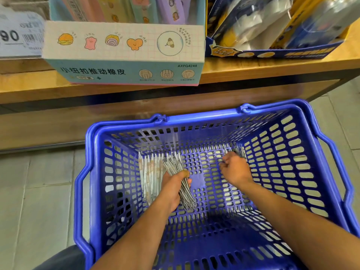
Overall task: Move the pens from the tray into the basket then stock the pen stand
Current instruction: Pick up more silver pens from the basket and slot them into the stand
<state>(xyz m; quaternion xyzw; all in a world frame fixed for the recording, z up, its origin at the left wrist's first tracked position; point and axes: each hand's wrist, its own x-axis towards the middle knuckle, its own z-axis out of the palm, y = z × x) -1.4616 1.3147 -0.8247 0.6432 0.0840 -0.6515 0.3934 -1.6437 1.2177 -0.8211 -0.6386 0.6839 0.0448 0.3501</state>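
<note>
A blue plastic basket (202, 117) stands on the floor below me, and both my arms reach down into it. My left hand (171, 186) grips a bundle of silver-grey pens (180, 173) that slants across the basket floor. Beside that hand, several white pens (150, 172) lie against the left wall. My right hand (234, 168) has its fingers curled round a few more grey pens (238, 151) near the far right corner. No tray or pen stand is in view.
A wooden shelf (272, 69) runs across just beyond the basket. On it sit a pastel display box of erasers (124, 53) and a blue box of packaged goods (276, 28). A price label (19, 36) is at the far left. Grey floor tiles (39, 191) surround the basket.
</note>
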